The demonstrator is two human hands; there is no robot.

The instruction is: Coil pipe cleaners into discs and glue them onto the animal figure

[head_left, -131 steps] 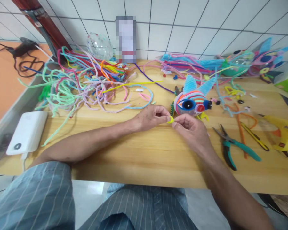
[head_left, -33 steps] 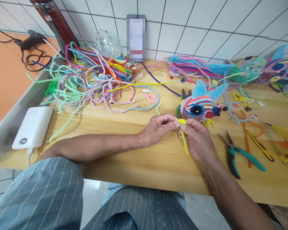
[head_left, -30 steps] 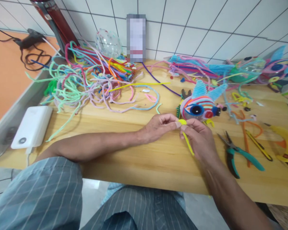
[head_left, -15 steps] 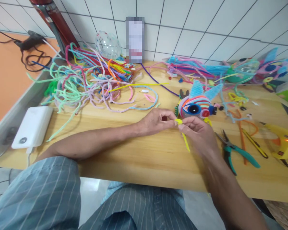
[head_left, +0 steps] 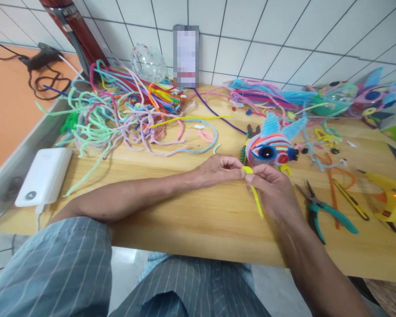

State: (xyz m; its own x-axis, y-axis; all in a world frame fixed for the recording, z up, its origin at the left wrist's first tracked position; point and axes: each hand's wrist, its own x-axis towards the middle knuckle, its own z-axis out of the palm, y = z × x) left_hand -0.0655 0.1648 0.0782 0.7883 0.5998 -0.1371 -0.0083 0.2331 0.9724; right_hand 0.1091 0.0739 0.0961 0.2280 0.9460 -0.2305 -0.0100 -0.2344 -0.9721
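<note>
A yellow pipe cleaner (head_left: 257, 200) is pinched between my two hands, its top bent into a small flat coil and its tail hanging down. My left hand (head_left: 219, 170) grips the coil from the left with thumb and fingertips. From the right, my right hand (head_left: 269, 181) pinches the same coil. Just behind the hands sits a striped animal head (head_left: 270, 147) with light-blue ears, a blue-rimmed black eye and a red round piece. Dark pliers with green handles (head_left: 243, 150) lie partly behind it.
Left are tangled pipe cleaners (head_left: 95, 116) and a white power bank (head_left: 44, 176). Teal pliers (head_left: 333, 211), a yellow cutter (head_left: 351, 200) and a yellow glue gun (head_left: 391, 191) lie right. A phone (head_left: 186, 57) leans on the wall; behind right, another bundle (head_left: 267, 94).
The yellow coil has turned slightly between my fingertips, and its tail hangs a little lower. Both hands keep their pinch in nearly the same place.
</note>
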